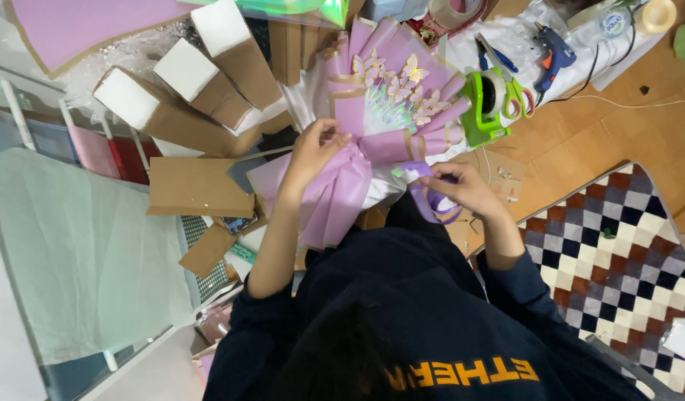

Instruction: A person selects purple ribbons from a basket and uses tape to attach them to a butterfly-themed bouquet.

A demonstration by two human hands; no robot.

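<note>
Both hands worked the purple bouquet (pixel 380 111): left hand (pixel 313 152) pinched its wrap, right hand (pixel 461 189) grasped ribbon (pixel 424 197); a loosened pinch could let the gathered wrap spread.

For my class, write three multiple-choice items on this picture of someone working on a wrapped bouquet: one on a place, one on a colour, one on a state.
1. Where does the blue glue gun lie?
A. upper right, on white paper
B. on the checkered rug
C. in the left hand

2. What colour is the tape dispenser beside the purple paper-wrapped butterfly bouquet?
A. red
B. bright green
C. black

3. What is the right hand doing?
A. resting flat and empty
B. pinching purple ribbon
C. holding scissors

Answers: 1 A, it lies among tools at the top right; 2 B, its body is green; 3 B, fingers close on ribbon while the left hand grips the wrap.
</note>
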